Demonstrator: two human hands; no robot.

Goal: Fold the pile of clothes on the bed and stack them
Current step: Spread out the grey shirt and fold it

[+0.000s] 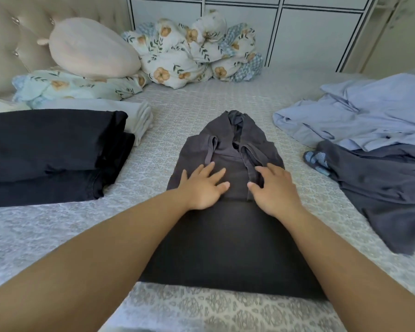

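Dark grey garment [225, 236] lies lengthwise mid-bed [177, 111], sides folded in to a narrow strip, collar end farthest away, near edge straight. Both hands rest on it, left hand [203, 188] flat with fingers spread, right hand [273, 190] on a folded edge. To the left: stack of folded black clothes [50, 152] with a folded white piece [139, 116] behind. To the right: unfolded pile, light blue shirt [369, 111] crumpled over dark blue-grey clothing [381, 185].

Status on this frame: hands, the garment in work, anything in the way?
Left hand flat on dark grey garment, fingers straight. Right hand on it too, fingers bent at a fold. Garment partly folded. Nothing in the way.
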